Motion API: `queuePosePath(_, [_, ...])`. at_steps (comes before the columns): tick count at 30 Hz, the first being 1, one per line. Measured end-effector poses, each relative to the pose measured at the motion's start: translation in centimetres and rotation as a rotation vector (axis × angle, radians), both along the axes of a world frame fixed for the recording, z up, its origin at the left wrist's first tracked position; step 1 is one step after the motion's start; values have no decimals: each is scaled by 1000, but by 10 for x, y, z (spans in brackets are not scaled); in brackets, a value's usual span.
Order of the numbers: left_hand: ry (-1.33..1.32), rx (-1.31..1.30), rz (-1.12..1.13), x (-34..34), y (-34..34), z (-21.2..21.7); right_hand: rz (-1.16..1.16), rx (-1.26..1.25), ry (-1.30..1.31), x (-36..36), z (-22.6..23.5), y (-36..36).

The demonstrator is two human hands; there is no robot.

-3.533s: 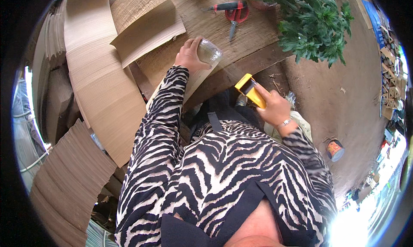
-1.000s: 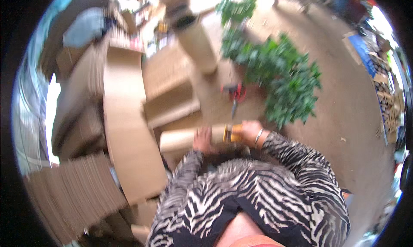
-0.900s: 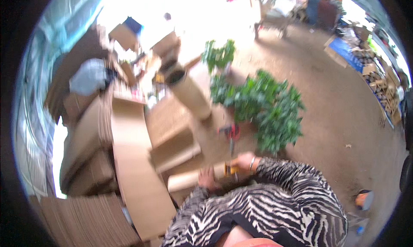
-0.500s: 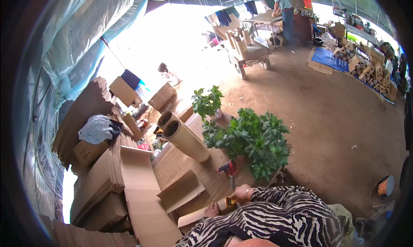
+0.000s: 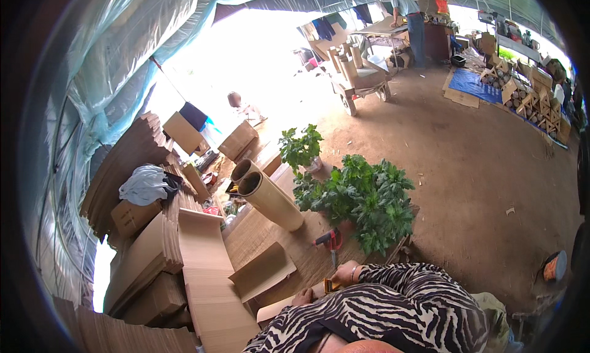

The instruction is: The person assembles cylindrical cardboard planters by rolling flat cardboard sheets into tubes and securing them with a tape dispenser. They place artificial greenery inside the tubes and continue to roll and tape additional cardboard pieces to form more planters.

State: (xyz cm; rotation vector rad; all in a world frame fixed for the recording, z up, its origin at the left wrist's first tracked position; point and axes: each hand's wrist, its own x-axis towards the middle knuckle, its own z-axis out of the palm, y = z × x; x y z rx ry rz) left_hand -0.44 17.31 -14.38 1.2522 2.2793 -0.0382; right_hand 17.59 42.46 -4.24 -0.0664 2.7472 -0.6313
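Note:
My left hand (image 5: pixel 302 298) lies on a pale curved piece of cardboard (image 5: pixel 275 310) close in front of my body, fingers resting over it. Beside it, my right hand (image 5: pixel 346 273), with a band at the wrist, is closed on a small yellow-and-black tool (image 5: pixel 331 285) held against the cardboard; its exact kind is too small to make out. Just beyond the right hand lies a tool with a red-and-black handle (image 5: pixel 329 238) on the wooden board (image 5: pixel 255 227). Another bent cardboard sheet (image 5: pixel 265 272) sits left of my hands.
Two upright cardboard tubes (image 5: pixel 275 204) and leafy green plants (image 5: pixel 362 205) stand ahead. Stacked flat cardboard (image 5: pixel 142 254) fills the left. On the right, a round tub (image 5: pixel 554 266) rests on the earth floor. Farther off are a cart (image 5: pixel 356 76) and a person (image 5: pixel 413 30) at a table.
The view has shifted slightly, so the surroundings sit a little further right. My right hand and the yellow-and-black tool have moved slightly toward my left hand, which stays on the cardboard.

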Motion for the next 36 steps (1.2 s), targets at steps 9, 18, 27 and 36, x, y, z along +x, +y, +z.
queuePosePath(9, [-91, -16, 94, -5, 9, -4, -1, 11, -21, -1, -11, 5])
queuePosePath(18, [-227, -35, 116, -26, 9, -30, -28, -49, -17, -1, -24, 9])
queuePosePath(27, [-243, -102, 138, -33, 12, -33, -24, -48, -37, 4, -4, 11])
queuePosePath(36, [-378, 8, 259, -60, -12, -89, -28, -65, 10, 1, -5, 7])
